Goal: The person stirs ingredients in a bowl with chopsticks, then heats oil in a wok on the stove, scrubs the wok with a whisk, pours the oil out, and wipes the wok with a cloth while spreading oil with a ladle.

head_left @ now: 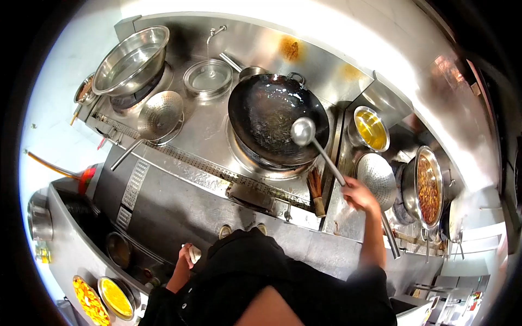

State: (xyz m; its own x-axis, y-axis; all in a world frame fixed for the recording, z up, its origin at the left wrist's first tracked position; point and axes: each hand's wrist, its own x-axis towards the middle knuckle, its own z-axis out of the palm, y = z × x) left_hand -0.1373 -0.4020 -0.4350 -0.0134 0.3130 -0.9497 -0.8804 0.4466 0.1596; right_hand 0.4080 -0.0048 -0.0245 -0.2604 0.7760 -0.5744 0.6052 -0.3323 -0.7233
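My right hand [359,195] is closed around the handle of a steel ladle [303,131]. The ladle's bowl is over the right side of a black wok [261,117], which sits tilted on a stove burner and looks wet inside. Down beside my body, my left hand [187,255] is closed on a small white cloth [195,254]; most of the cloth is hidden. A bamboo brush [315,190] lies at the stove's front edge, between the wok and my right hand. Next to that hand is a perforated strainer [376,179] with a long handle.
Water runs from a tap [216,31] into a round pan [207,79]. Left of it are a big steel basin [133,60] and another strainer [161,115]. On the right stand a pot of yellow oil [371,129] and a pan of reddish-brown food [427,187]. Food bowls [116,299] stand lower left.
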